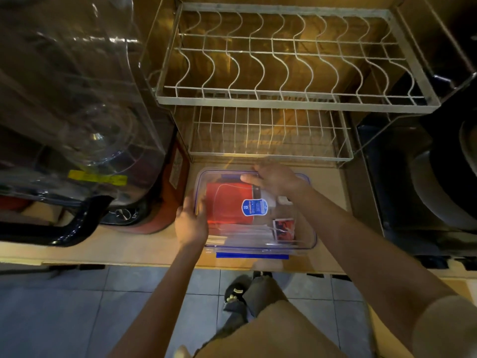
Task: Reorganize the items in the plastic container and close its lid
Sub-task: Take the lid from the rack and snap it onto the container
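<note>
I see the left hand (191,223) pressed against the left wall of the plastic container (308,237), fingers curled around its 9 o'clock edge in a grasp. The right hand (275,178) lies palm down on the clear lid (232,229) near the 12 o'clock rim, fingers spread flat and holding nothing closed; whether it grips the rim I cannot tell. The lid sits over the container, and its blue latch (252,256) at 6 o'clock juts outward, not folded down. Through the lid I make out a red flat packet (227,202) filling the left half, a blue-and-white label (254,207) on the lid at centre, a small white item (284,199) just beside the right wrist, and a small printed card (284,229) toward 4 o'clock. The container rests on the tan surface (144,250) near its front edge. At 12 o'clock beyond it stands a two-tier wire dish rack (284,99). At 9 o'clock sits a clear-lidded appliance (77,120). Below the surface edge, grey floor tiles (64,319) show.
</note>
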The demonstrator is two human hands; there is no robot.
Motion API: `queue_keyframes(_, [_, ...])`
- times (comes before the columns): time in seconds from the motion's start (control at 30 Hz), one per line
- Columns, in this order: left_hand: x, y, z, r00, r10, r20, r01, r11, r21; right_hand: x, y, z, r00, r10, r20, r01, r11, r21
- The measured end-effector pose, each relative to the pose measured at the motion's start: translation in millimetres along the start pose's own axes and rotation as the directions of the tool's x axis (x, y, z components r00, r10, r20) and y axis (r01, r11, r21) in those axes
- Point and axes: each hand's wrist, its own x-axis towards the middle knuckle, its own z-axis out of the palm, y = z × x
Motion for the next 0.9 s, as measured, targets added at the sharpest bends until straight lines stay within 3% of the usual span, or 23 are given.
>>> queue_keyframes(0.1, [1.7, -2.0, 1.1, 1.000, 0.004, -0.007, -0.004, 1.000, -0.005, 1.7, -0.4, -1.8, 0.999, 0.004, 0.033, -0.002, 0.999, -0.048])
queue_keyframes(0.3, [-1.8, 3.8, -1.4, 1.000, -0.015, -0.015, 0.015, 0.999, -0.032, 4.2, -1.2, -14.2, 0.989, 0.024, 0.143, -0.042, 0.991, 0.127])
queue_keyframes(0.6, [-5.7, 6.5, -3.5, 1.000, -0.005, -0.013, 0.004, 0.999, -0.034, -1.9, -3.6, 10.4, 0.969, 0.036, -0.245, -0.009, 0.994, 0.110])
queue_keyframes(0.9, [-2.9, 3.1, -1.2, 1.000, 0.004, -0.017, -0.005, 1.000, -0.005, -0.2, -2.8, 21.7, 0.924, 0.117, -0.364, 0.019, 0.936, 0.351])
